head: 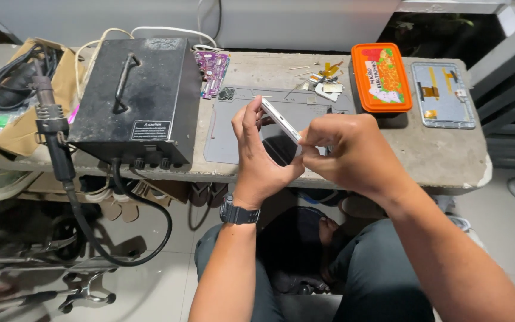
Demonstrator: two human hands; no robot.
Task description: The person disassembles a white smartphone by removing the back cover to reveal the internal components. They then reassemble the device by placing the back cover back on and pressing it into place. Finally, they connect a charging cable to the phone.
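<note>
A white-edged smartphone (281,132) with a dark screen is held tilted above the front edge of the concrete bench (436,161). My left hand (260,158), with a black watch on its wrist, grips the phone from the left side. From the right, my right hand (353,152) pinches the phone's lower edge with curled fingers. Beneath the phone lies a grey work mat (227,134).
A black metal box with a handle (135,98) stands at left, a hot-air wand (52,128) beside it. A purple circuit board (211,71), small loose parts (323,80), an orange lidded box (381,76) and a grey screen panel (443,95) lie along the bench.
</note>
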